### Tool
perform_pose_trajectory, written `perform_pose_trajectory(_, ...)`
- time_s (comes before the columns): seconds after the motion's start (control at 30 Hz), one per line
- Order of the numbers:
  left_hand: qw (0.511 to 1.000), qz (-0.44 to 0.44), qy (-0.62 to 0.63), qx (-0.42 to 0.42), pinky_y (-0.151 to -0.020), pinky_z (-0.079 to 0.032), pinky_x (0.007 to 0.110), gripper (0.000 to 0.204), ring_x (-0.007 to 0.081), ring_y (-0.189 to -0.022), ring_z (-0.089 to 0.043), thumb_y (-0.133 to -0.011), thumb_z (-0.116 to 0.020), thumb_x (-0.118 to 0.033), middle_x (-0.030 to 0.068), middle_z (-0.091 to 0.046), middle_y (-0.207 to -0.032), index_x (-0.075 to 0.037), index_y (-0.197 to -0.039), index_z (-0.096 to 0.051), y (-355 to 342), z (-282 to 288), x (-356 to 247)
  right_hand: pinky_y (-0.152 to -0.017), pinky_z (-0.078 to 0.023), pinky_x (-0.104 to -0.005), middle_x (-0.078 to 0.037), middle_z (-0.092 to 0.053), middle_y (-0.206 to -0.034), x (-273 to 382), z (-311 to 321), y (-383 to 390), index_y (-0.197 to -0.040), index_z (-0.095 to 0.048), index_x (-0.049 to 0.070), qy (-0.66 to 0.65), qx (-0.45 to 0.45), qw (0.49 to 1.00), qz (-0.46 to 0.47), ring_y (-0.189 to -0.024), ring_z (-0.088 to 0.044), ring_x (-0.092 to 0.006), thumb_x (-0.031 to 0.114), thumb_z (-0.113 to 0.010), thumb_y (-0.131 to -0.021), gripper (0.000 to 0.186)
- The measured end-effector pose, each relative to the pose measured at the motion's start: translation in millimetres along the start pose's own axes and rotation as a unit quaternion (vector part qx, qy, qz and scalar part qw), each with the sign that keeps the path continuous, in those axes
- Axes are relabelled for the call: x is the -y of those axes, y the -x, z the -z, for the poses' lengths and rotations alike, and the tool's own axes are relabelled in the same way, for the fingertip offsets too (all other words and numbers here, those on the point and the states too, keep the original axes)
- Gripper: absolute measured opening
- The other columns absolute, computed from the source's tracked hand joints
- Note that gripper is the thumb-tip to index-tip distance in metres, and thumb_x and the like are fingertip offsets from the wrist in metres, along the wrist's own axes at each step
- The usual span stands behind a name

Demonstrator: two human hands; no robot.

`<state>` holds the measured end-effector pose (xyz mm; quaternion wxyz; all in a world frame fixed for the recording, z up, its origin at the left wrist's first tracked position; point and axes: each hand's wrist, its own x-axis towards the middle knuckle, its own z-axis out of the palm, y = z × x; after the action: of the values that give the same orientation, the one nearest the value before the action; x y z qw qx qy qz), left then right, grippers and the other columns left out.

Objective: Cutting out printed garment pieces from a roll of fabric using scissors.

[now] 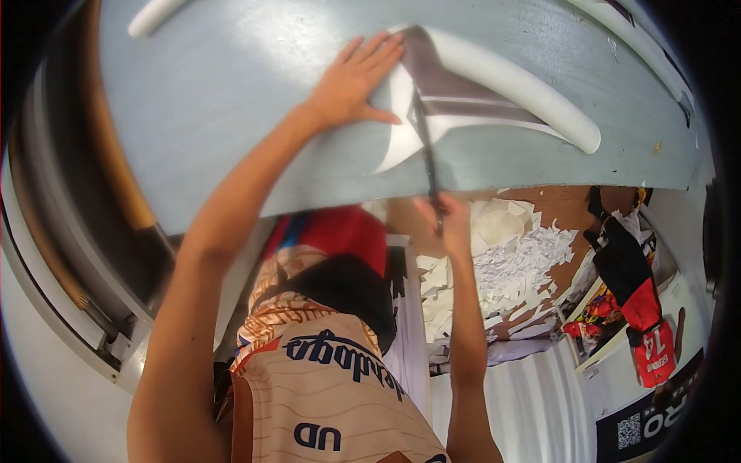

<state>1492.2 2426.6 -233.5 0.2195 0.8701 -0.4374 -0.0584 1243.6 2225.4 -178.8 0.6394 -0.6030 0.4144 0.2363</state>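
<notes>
Sheet point(469, 86): white, striped dark grey-brown. Scissors point(431, 166): dark. Tabletop point(231, 100): pale blue-grey. Shirt point(363, 413): peach, wavy-lined.

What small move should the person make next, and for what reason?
Probably the right hand should ease the scissors slightly forward beside the dark print: their blades reach into the curled sheet, and the left hand, fingers spread, rests at its left edge, seemingly steadying it.

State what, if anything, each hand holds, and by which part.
The right hand holds the scissors by the handles; the left hand holds nothing, lying partly on the sheet.
</notes>
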Motion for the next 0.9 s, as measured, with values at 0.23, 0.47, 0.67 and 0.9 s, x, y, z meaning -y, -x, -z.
perform_pose_trajectory(0.23, 1.0, 0.019, 0.01, 0.019, -0.128, -0.019, 0.051, 0.121, 0.0288, -0.157, -0.024, -0.07, -0.075, -0.074, 0.0101, -0.029, -0.169, -0.005, -0.16, -0.033, 0.1, 3.3, 2.9, -0.043, -0.028, -0.0224, 0.007, -0.047, -0.056, 23.8, 57.5, -34.6, -0.065, -0.056, 0.007, 0.123, 0.082, 0.989, 0.022, -0.047, -0.041, -0.0028, 0.027, -0.092, -0.081, 0.044)
perform_pose_trajectory(0.47, 0.998, 0.042, 0.036, 0.025, -0.128, -0.019, 0.049, 0.132, 0.0301, -0.156, -0.025, -0.065, -0.079, -0.074, 0.0137, -0.025, -0.17, -0.004, -0.162, -0.026, -0.8, 6.0, 1.5, -0.049, -0.026, -0.0227, 0.009, -0.045, -0.061, 42.7, 61.2, -53.0, -0.064, -0.056, 0.007, 0.146, 0.129, 0.98, 0.045, -0.056, -0.037, -0.0014, 0.027, -0.094, -0.079, 0.046)
perform_pose_trajectory(0.67, 0.995, 0.062, 0.08, -0.017, -0.128, -0.022, 0.048, 0.145, 0.0339, -0.156, -0.025, -0.057, -0.084, -0.072, 0.0204, -0.017, -0.17, -0.003, -0.164, -0.014, -2.7, 7.9, 1.8, -0.05, -0.031, -0.0222, 0.008, -0.05, -0.065, 55.3, 53.9, -66.9, -0.069, -0.058, 0.006, 0.171, 0.157, 0.971, 0.051, -0.059, -0.041, -0.0017, 0.022, -0.09, -0.082, 0.038)
perform_pose_trajectory(0.9, 0.993, 0.071, 0.097, -0.003, -0.127, -0.023, 0.052, 0.146, 0.0348, -0.155, -0.025, -0.053, -0.088, -0.066, 0.0168, -0.022, -0.17, -0.002, -0.163, -0.017, -8.8, 13.9, 5.0, -0.051, -0.034, -0.0222, 0.007, -0.054, -0.068, 72.6, 49.4, -78.6, -0.075, -0.063, 0.005, 0.189, 0.173, 0.966, 0.031, -0.06, -0.046, -0.0026, 0.017, -0.089, -0.084, 0.03)
